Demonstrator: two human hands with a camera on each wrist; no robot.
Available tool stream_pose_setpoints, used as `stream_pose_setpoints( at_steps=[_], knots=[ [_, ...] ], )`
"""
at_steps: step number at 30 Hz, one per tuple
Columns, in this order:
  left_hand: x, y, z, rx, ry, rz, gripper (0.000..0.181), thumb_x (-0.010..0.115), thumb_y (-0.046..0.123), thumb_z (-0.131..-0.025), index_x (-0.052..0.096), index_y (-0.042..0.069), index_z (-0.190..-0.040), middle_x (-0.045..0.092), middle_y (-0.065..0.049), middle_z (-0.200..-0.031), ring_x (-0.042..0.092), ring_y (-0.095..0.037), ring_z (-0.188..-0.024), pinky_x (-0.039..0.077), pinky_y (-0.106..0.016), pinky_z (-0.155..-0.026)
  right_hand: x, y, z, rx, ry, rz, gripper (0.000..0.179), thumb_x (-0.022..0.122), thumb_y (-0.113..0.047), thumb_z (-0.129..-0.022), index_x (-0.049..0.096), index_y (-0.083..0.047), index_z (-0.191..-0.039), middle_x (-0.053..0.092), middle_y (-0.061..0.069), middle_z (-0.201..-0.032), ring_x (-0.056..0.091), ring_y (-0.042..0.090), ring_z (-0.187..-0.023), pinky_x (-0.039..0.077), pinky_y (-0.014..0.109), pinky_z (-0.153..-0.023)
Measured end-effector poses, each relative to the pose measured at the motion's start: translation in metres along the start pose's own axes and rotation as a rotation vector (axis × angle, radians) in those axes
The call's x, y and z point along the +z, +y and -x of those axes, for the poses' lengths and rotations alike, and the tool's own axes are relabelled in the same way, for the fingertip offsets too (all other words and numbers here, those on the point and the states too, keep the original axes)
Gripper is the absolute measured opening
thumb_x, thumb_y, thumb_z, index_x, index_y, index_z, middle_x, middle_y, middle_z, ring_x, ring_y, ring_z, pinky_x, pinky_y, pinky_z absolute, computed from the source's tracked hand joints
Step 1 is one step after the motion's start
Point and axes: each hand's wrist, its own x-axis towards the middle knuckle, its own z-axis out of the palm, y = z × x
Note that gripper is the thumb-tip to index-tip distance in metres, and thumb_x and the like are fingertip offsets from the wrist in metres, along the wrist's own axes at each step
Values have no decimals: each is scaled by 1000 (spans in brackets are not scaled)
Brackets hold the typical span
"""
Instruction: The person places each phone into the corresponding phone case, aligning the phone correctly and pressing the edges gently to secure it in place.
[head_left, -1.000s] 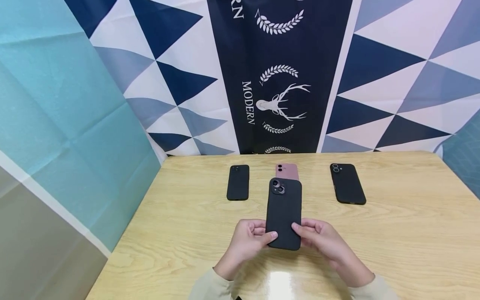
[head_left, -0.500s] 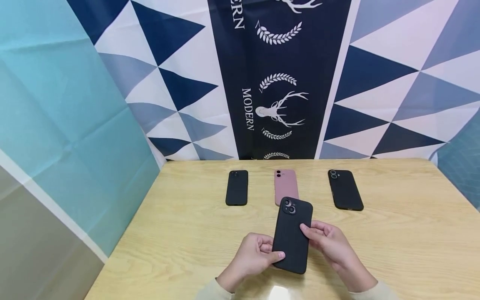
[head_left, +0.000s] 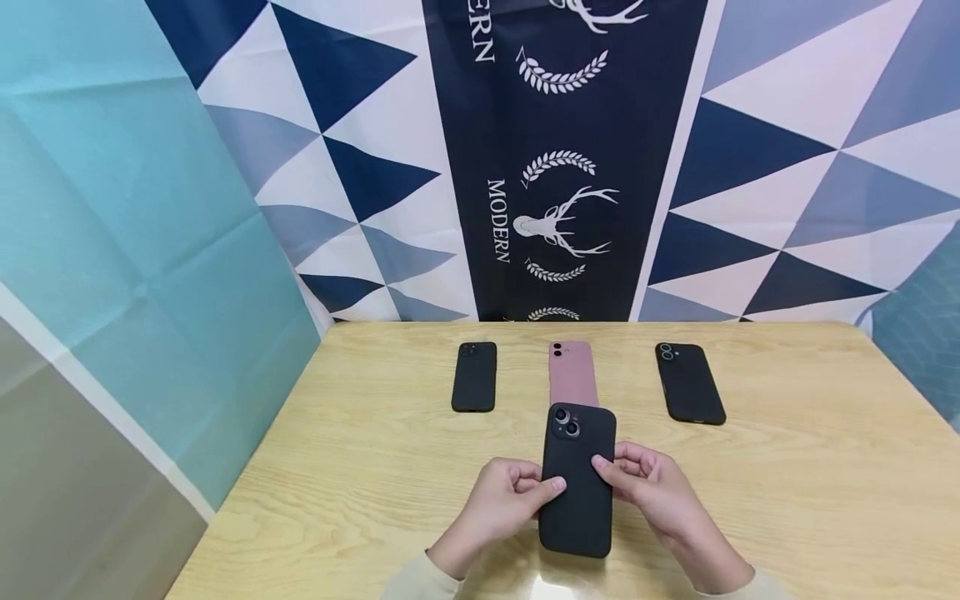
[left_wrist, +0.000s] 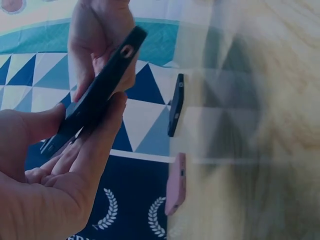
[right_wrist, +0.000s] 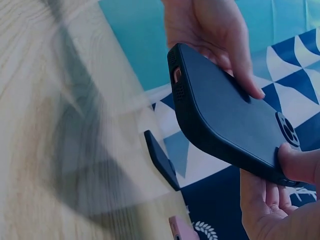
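A phone in a black case (head_left: pixel 577 508) is held above the table, its back with two camera lenses facing up. My left hand (head_left: pixel 501 502) pinches its left edge, thumb on the back and fingers beneath. On the opposite edge, my right hand (head_left: pixel 658 492) grips it the same way. The right wrist view shows the phone's bottom edge with a port cutout (right_wrist: pixel 177 75). Just beyond it a pink phone (head_left: pixel 572 375) lies on the table, its near end covered by the held one. The screen side of the held phone is hidden from the head view.
On the wooden table (head_left: pixel 360 467), a small black phone (head_left: pixel 474 377) lies back left and another black phone (head_left: pixel 691 383) back right, both camera side up. A patterned cloth (head_left: pixel 375 192) hangs along the back edge, and a teal sheet (head_left: pixel 150 250) stands at the left.
Both hands have brought the phone lower in the head view, nearer to me. It tilted to the right half a second ago and is now nearly straight again. The other phones stay put.
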Motion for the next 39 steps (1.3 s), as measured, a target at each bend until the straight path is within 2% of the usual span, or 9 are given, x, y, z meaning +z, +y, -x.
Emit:
stream_pose_setpoints(
  at_steps=[6,12,18,21,24,28,30,34,39],
  knots=[
    [-4,2,-5,54,104,33,20,77,15,-80,74,-2,-91,74,-22,-82,61,2,-63,47,-12,-55,3,3,2,-6,-20,4,11,63,-17,-93,63,-8,-98,69,-15,-75,65,1,-75,56,20,-75],
    [-3,1,-2,39,176,133,21,79,6,-76,73,-6,-91,73,-26,-82,63,2,-61,53,-13,-57,3,2,2,-20,-61,-16,12,63,-16,-93,63,-7,-101,70,-15,-78,66,1,-76,57,20,-76],
    [-2,3,2,21,218,256,23,77,3,-77,71,-10,-95,71,-30,-87,68,-2,-64,59,-23,-63,2,-6,2,-39,-127,5,34,60,-18,-95,57,5,-119,70,-15,-85,67,1,-83,56,21,-80],
    [-2,4,3,29,226,283,24,76,3,-77,71,-11,-96,71,-30,-88,70,-4,-66,60,-26,-64,2,-10,2,-37,-119,10,46,59,-20,-96,49,11,-129,71,-13,-90,67,1,-87,56,19,-82],
    [-1,3,3,37,217,294,25,76,2,-78,70,-12,-97,71,-30,-88,70,-4,-67,60,-27,-63,2,-12,3,-16,-61,12,43,60,-20,-95,52,8,-126,71,-13,-89,67,1,-86,55,18,-81],
    [-1,-3,3,34,160,256,23,75,3,-78,70,-11,-96,71,-30,-87,68,-1,-65,60,-25,-63,4,-9,5,27,36,-12,13,64,-15,-92,61,-5,-100,66,-14,-76,64,2,-76,56,20,-76],
    [-1,-5,0,35,115,209,21,75,5,-79,71,-11,-94,71,-31,-86,66,2,-63,59,-22,-62,5,-6,7,38,77,-23,7,66,-13,-90,60,-9,-92,62,-14,-72,61,2,-73,56,20,-74],
    [-4,-8,-4,35,34,105,20,73,10,-82,71,-9,-88,71,-30,-81,63,2,-58,57,-19,-58,8,1,9,46,130,-18,8,68,-12,-88,60,-11,-89,59,-13,-70,58,2,-71,55,21,-71],
    [-6,-10,-7,16,11,84,21,72,11,-84,71,-7,-93,72,-27,-83,71,-17,-65,58,-23,-60,9,6,8,46,143,-5,7,67,-9,-87,61,-9,-91,60,-13,-70,59,2,-70,55,21,-71]
  ],
)
